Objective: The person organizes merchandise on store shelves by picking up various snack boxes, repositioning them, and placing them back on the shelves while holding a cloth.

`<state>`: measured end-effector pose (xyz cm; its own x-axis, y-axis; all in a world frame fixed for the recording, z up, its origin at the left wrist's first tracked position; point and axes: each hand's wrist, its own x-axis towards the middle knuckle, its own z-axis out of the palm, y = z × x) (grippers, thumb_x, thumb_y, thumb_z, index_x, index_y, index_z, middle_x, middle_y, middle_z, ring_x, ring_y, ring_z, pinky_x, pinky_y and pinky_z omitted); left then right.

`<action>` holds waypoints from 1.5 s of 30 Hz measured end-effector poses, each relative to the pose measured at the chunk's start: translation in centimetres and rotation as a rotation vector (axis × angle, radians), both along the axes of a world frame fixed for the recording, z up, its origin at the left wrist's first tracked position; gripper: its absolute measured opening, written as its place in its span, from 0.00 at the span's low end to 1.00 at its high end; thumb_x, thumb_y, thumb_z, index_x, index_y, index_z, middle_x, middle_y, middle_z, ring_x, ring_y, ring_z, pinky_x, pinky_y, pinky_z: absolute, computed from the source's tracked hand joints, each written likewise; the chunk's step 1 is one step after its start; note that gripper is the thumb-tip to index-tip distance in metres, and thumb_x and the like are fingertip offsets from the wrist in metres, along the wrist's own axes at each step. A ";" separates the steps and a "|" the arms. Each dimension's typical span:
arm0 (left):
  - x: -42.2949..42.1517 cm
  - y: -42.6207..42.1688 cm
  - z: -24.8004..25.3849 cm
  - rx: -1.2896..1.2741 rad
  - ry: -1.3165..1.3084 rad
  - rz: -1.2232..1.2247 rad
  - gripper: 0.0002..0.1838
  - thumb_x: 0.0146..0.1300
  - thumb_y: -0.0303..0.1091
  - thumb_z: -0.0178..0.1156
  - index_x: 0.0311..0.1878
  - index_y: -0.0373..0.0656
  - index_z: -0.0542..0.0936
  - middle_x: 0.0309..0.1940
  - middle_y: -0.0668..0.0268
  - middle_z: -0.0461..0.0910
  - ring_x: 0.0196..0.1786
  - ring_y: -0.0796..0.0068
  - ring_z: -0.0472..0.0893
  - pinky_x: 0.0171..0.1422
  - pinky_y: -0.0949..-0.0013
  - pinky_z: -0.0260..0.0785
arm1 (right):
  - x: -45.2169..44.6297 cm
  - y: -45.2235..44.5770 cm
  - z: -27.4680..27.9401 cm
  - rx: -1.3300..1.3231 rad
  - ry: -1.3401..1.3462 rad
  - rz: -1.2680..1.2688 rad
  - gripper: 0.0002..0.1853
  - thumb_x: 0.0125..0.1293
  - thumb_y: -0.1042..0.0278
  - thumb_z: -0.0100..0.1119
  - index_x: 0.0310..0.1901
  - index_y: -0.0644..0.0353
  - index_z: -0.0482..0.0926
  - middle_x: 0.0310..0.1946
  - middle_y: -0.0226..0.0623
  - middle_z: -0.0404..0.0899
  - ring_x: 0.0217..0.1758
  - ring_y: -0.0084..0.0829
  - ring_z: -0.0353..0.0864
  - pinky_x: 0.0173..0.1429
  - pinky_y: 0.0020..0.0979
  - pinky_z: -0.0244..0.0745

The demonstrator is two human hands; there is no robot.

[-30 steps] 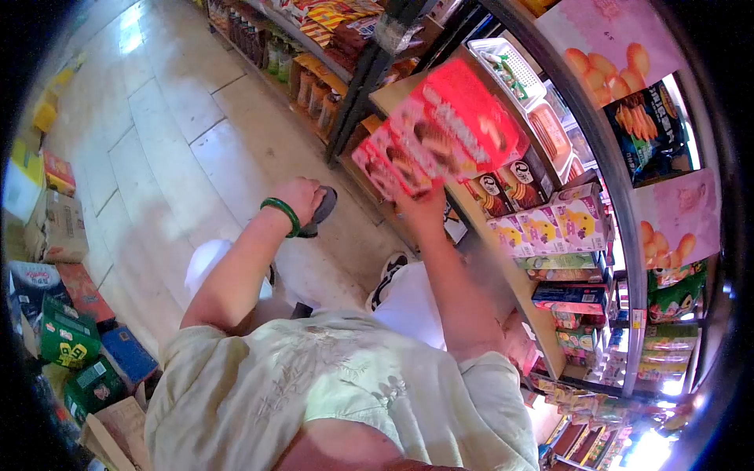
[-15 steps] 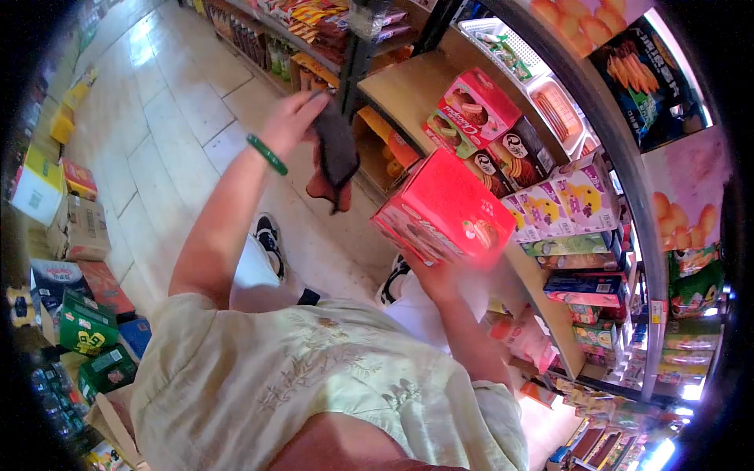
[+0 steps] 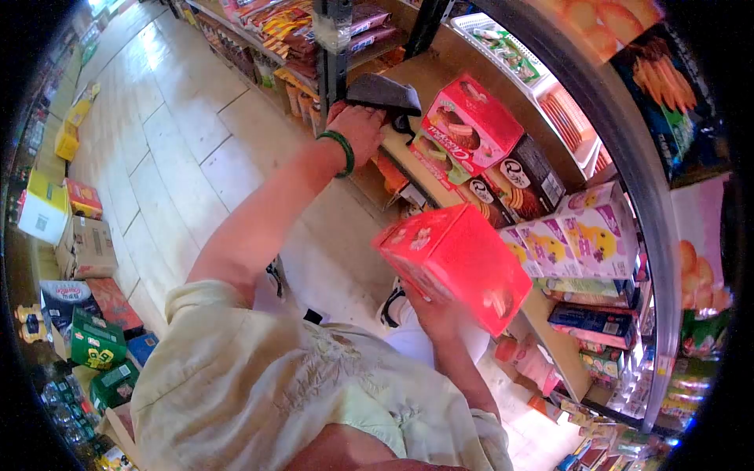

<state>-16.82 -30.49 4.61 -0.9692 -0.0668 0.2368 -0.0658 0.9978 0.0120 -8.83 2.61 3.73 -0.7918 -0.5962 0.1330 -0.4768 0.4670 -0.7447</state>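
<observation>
My left hand (image 3: 360, 129), with a green bracelet at the wrist, is closed on a dark grey cloth (image 3: 383, 93). It is at the near left end of a wooden shelf board (image 3: 402, 166), the cloth bunched over the board. Low in front of my body, my right hand (image 3: 433, 314) grips a red snack box (image 3: 459, 263) from below, tilted; its fingers are partly hidden under the box. Beyond it on the board stand a pink-red Chocopie box (image 3: 471, 125), dark biscuit boxes (image 3: 522, 184) and white-purple boxes (image 3: 585, 239).
A dark metal shelf post (image 3: 333, 51) rises beside my left hand. White baskets (image 3: 503, 47) of packets sit behind the boxes. Cartons and green boxes (image 3: 96, 339) line the left side of the tiled floor (image 3: 177, 149). A pink bag (image 3: 538, 365) lies under the shelf on the right.
My left hand has moved right and up with the cloth, from hanging over the aisle to the shelf board. The red box in my right hand has dropped slightly and turned.
</observation>
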 end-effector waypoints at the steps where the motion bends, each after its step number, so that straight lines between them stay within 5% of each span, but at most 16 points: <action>1: -0.8 -0.2 -0.2 0.001 -0.004 0.001 0.18 0.60 0.39 0.49 0.50 0.41 0.76 0.49 0.53 0.75 0.52 0.54 0.74 0.58 0.56 0.64 | -0.2 0.2 -0.5 0.001 -0.004 0.001 0.13 0.55 0.68 0.66 0.43 0.56 0.83 0.44 0.33 0.81 0.49 0.29 0.79 0.55 0.31 0.72; 4: -3.1 -1.4 0.1 0.009 -0.010 -0.012 0.16 0.64 0.39 0.44 0.44 0.38 0.77 0.50 0.55 0.76 0.48 0.52 0.77 0.52 0.57 0.69 | -0.2 0.3 -1.9 -0.046 -0.317 -0.049 0.16 0.55 0.64 0.66 0.46 0.56 0.81 0.44 0.34 0.81 0.48 0.30 0.79 0.53 0.32 0.72; 7: -7.8 -4.2 0.4 -0.155 -0.186 -0.342 0.16 0.62 0.39 0.47 0.41 0.39 0.78 0.46 0.52 0.77 0.45 0.50 0.77 0.49 0.54 0.70 | -0.7 -0.1 0.8 0.192 -0.190 -0.026 0.17 0.55 0.62 0.66 0.46 0.56 0.81 0.43 0.34 0.81 0.47 0.32 0.79 0.53 0.32 0.72; 10: -12.7 -3.4 0.8 0.307 -0.212 -0.107 0.16 0.60 0.40 0.48 0.43 0.40 0.78 0.41 0.48 0.78 0.46 0.48 0.77 0.52 0.54 0.69 | -1.3 -0.2 -0.2 0.050 -0.221 0.011 0.17 0.55 0.59 0.66 0.45 0.55 0.80 0.41 0.33 0.81 0.44 0.35 0.79 0.48 0.34 0.73; 14: -19.5 -1.8 2.3 0.346 -0.330 0.059 0.19 0.61 0.34 0.46 0.55 0.45 0.75 0.54 0.53 0.74 0.58 0.56 0.73 0.63 0.59 0.64 | -2.0 0.2 0.1 0.093 -0.259 0.003 0.17 0.56 0.58 0.65 0.46 0.55 0.80 0.42 0.33 0.81 0.45 0.35 0.79 0.49 0.34 0.73; 18: -23.4 -2.6 2.9 0.319 -0.463 0.147 0.18 0.60 0.29 0.46 0.53 0.41 0.77 0.56 0.53 0.72 0.58 0.57 0.73 0.63 0.61 0.64 | -2.4 0.0 0.2 0.111 -0.271 -0.006 0.18 0.56 0.58 0.65 0.46 0.56 0.79 0.42 0.33 0.81 0.46 0.35 0.78 0.50 0.35 0.72; 25: -22.0 -3.4 0.8 0.355 -0.240 0.235 0.17 0.57 0.27 0.52 0.51 0.41 0.78 0.55 0.51 0.72 0.57 0.53 0.73 0.62 0.59 0.65 | -2.0 0.4 -0.4 0.079 -0.219 0.015 0.19 0.57 0.57 0.64 0.48 0.56 0.78 0.43 0.34 0.80 0.48 0.35 0.78 0.53 0.35 0.71; 27: -21.2 -4.2 0.7 0.188 -0.331 0.201 0.17 0.59 0.29 0.49 0.51 0.41 0.78 0.55 0.51 0.72 0.58 0.54 0.72 0.63 0.59 0.64 | -2.0 0.6 -0.9 0.059 -0.205 0.013 0.19 0.57 0.57 0.63 0.48 0.56 0.78 0.43 0.34 0.80 0.48 0.36 0.77 0.53 0.35 0.70; 29: -19.5 -4.7 0.9 0.177 -0.343 0.219 0.17 0.62 0.30 0.46 0.51 0.42 0.77 0.55 0.52 0.72 0.59 0.55 0.71 0.63 0.59 0.64 | -1.9 0.6 -1.2 0.044 -0.196 0.005 0.19 0.57 0.57 0.63 0.48 0.56 0.77 0.44 0.34 0.80 0.48 0.36 0.77 0.54 0.35 0.70; 30: -17.9 -4.7 0.9 0.383 -0.246 0.251 0.17 0.63 0.31 0.45 0.54 0.44 0.75 0.56 0.53 0.71 0.60 0.55 0.71 0.64 0.59 0.63 | -1.9 0.6 -1.3 0.035 -0.188 0.002 0.19 0.57 0.57 0.63 0.48 0.56 0.77 0.44 0.34 0.80 0.49 0.36 0.77 0.54 0.35 0.70; 33: -13.4 -3.9 1.3 0.268 -0.265 0.145 0.18 0.64 0.32 0.45 0.56 0.47 0.74 0.56 0.53 0.71 0.59 0.55 0.71 0.64 0.60 0.63 | -1.5 0.5 -1.9 0.008 -0.168 0.004 0.20 0.57 0.57 0.62 0.49 0.56 0.77 0.44 0.34 0.80 0.49 0.36 0.77 0.55 0.36 0.69; 34: -12.3 -4.1 0.2 0.290 -0.092 0.096 0.18 0.59 0.42 0.49 0.49 0.47 0.78 0.45 0.51 0.78 0.49 0.52 0.78 0.54 0.57 0.69 | -1.5 0.5 -2.1 -0.003 -0.162 0.005 0.20 0.57 0.57 0.62 0.49 0.56 0.77 0.44 0.34 0.80 0.50 0.36 0.77 0.55 0.36 0.69; 43: -2.9 -1.1 0.3 0.000 -0.121 0.038 0.18 0.59 0.32 0.46 0.53 0.49 0.75 0.48 0.57 0.77 0.52 0.56 0.76 0.54 0.58 0.70 | -1.0 -0.8 -3.4 -0.030 -0.068 -0.012 0.21 0.58 0.56 0.61 0.51 0.57 0.75 0.46 0.35 0.79 0.52 0.36 0.76 0.58 0.36 0.68; 45: -1.0 -0.4 -0.2 0.116 0.179 -0.012 0.10 0.58 0.30 0.49 0.40 0.45 0.77 0.38 0.57 0.79 0.46 0.58 0.78 0.51 0.59 0.70 | -1.1 -1.6 -2.0 -0.029 -0.022 -0.027 0.20 0.56 0.56 0.63 0.47 0.58 0.77 0.43 0.35 0.80 0.49 0.38 0.77 0.55 0.36 0.70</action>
